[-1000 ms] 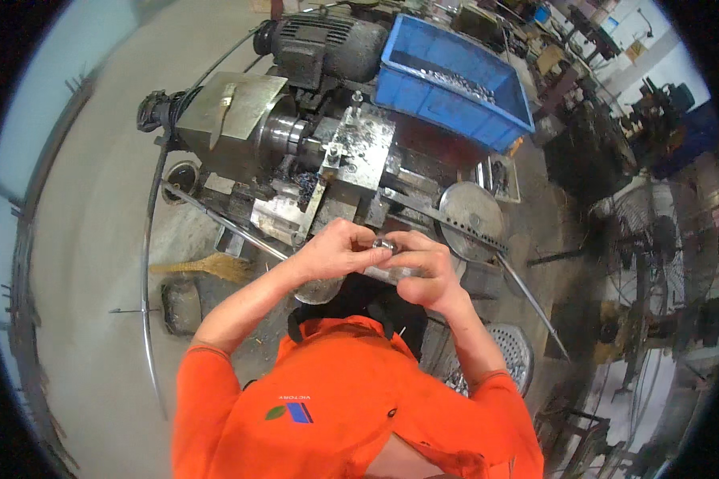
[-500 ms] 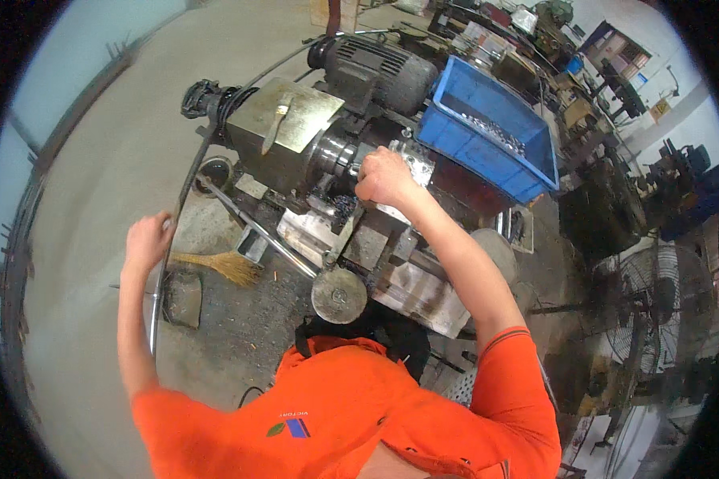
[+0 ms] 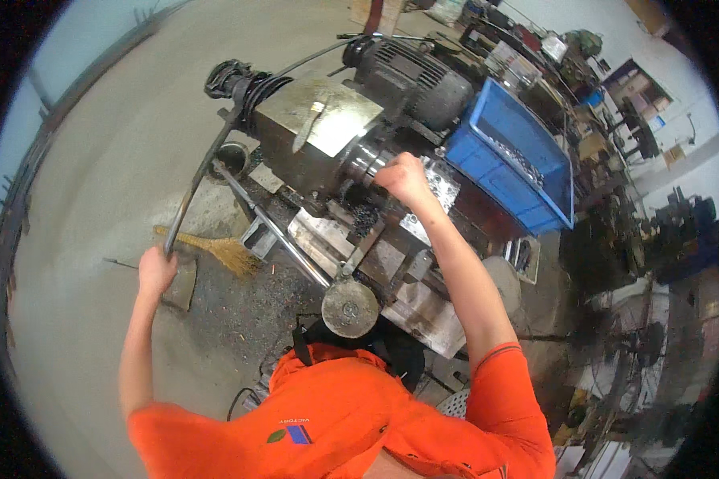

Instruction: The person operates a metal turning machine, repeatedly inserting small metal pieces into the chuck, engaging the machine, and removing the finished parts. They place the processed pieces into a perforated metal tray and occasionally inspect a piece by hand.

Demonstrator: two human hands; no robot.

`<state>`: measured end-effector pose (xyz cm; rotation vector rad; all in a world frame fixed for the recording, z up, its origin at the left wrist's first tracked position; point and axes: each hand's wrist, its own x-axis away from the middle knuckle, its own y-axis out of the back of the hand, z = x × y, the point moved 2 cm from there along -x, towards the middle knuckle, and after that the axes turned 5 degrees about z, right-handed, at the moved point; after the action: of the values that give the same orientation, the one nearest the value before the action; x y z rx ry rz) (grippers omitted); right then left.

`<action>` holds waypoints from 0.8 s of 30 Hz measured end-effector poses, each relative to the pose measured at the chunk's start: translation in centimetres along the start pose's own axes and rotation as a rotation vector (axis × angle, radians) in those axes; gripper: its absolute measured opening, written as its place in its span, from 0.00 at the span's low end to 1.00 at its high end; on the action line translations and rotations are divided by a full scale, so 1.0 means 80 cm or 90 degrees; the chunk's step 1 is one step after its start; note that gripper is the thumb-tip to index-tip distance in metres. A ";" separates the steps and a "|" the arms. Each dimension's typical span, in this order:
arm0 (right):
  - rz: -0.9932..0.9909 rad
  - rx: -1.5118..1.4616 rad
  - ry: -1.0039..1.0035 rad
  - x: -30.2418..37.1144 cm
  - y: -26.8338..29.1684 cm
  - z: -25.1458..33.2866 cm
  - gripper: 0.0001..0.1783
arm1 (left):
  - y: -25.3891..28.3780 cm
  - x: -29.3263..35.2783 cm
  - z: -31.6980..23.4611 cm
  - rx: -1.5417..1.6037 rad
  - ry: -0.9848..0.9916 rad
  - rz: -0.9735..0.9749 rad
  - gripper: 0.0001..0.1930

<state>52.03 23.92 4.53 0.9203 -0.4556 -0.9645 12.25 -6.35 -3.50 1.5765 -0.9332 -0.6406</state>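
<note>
My left hand point(image 3: 158, 271) is closed around the lower end of a long dark metal lever point(image 3: 192, 185), which runs up to the left end of a small lathe-like machine. My right hand point(image 3: 405, 180) is closed in front of the shiny round spindle chuck point(image 3: 366, 162); whatever its fingers hold is hidden. Beside that hand lies a metal block with holes point(image 3: 442, 182). A paintbrush point(image 3: 307, 128) rests on the flat top of the headstock point(image 3: 276, 152). A steel bar point(image 3: 289, 249) slants down toward a round metal disc point(image 3: 350, 307) close to my body.
A blue plastic crate point(image 3: 503, 188) holding small metal pieces stands right of the motor point(image 3: 411, 76). On the floor at left are a straw broom point(image 3: 220, 250) and a dustpan point(image 3: 182, 283). A large fan point(image 3: 627, 335) stands at the right.
My left hand has moved lower and nearer the lever, now gripping its end. The machine appears shifted right and slightly down in view. My right hand stays by the chuck.
</note>
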 end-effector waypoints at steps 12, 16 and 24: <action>-0.076 -0.022 0.013 0.011 0.001 0.001 0.15 | 0.049 -0.158 0.171 -0.334 -0.130 -0.155 0.06; -0.046 -0.003 -0.037 0.009 0.000 -0.009 0.11 | 0.049 -0.177 0.158 -0.318 -0.044 -0.100 0.07; -0.237 -0.049 0.129 0.153 0.049 0.005 0.09 | 0.012 -0.152 -0.002 0.271 -0.207 -0.408 0.17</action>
<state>60.03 14.27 7.30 1.0408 -0.0730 -1.2017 5.63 3.90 -3.59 2.2280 -0.8230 -1.2338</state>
